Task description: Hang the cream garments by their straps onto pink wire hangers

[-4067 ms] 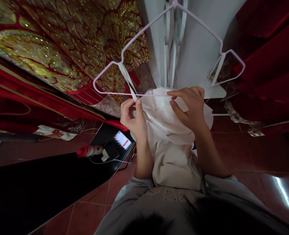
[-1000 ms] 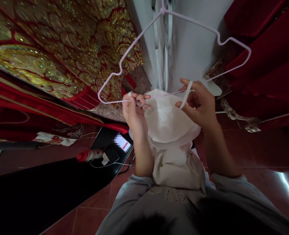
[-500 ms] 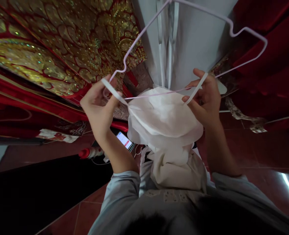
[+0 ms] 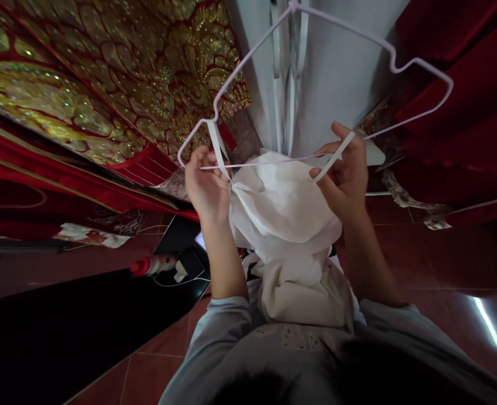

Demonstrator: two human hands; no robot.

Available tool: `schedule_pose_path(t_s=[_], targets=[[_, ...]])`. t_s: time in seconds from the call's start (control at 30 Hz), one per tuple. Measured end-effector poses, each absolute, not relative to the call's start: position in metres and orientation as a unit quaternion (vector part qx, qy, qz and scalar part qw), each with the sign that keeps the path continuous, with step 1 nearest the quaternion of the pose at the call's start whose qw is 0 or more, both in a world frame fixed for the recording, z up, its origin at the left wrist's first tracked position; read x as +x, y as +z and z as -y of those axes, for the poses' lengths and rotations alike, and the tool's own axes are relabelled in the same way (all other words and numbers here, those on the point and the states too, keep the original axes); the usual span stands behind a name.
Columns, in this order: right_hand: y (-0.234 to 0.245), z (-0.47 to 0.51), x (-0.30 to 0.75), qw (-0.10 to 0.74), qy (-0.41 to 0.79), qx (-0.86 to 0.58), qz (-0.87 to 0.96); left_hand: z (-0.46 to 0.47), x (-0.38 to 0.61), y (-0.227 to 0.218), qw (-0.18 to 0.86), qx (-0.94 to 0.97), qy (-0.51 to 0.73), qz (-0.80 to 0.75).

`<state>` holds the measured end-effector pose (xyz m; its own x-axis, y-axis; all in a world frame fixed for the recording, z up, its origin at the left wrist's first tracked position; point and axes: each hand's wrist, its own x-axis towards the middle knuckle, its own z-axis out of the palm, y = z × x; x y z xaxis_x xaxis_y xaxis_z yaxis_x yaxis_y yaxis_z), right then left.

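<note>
Here, your left hand (image 4: pixel 205 188) pinches the left strap (image 4: pixel 218 147) of the white garment (image 4: pixel 283 211), looped over the pale wire hanger (image 4: pixel 335 29) at its left notch, while your right hand (image 4: pixel 344 174) pinches the right strap (image 4: pixel 333 156) just under the hanger's lower bar. The garment hangs between your hands, in front of your chest. To the far left, a red and gold embroidered dress (image 4: pixel 105 84) crowds close; red velvet (image 4: pixel 476 112) hangs to the right. Near left, a phone (image 4: pixel 189 261) and a red-capped bottle (image 4: pixel 151 264) lie on a black surface.

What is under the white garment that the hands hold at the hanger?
A cream fabric bundle hangs under the white garment. The floor directly beneath is covered.
</note>
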<state>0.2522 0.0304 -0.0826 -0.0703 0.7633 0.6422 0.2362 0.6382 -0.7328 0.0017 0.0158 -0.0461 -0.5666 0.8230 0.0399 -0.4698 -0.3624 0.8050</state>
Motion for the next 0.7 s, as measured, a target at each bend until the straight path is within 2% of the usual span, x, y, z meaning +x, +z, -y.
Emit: schedule_pose_path(t_s=[0.07,0.23,0.4,0.47,0.53,0.7], targets=[[-0.082,-0.028,0.249,0.573,0.227,-0.37,0.695,-0.01,0.013,-0.05,0.442,0.241,0.768,-0.395],[-0.079,-0.031,0.249,0.615,0.206,-0.34,0.681,-0.008,0.019,-0.049,0.352,0.331,0.779,-0.4],[-0.078,-0.067,0.305,0.803,0.007,-0.312,0.508,-0.012,0.008,-0.046,0.353,0.33,0.794,-0.369],[-0.076,-0.083,0.333,0.834,-0.03,-0.314,0.452,-0.012,0.007,-0.044,0.363,0.32,0.799,-0.358],[-0.069,-0.092,0.35,0.808,-0.01,-0.323,0.493,-0.012,0.009,-0.043,0.369,0.313,0.802,-0.35],[-0.03,-0.085,0.339,0.62,0.048,-0.377,0.687,-0.01,0.019,-0.041,0.362,0.295,0.813,-0.346]])
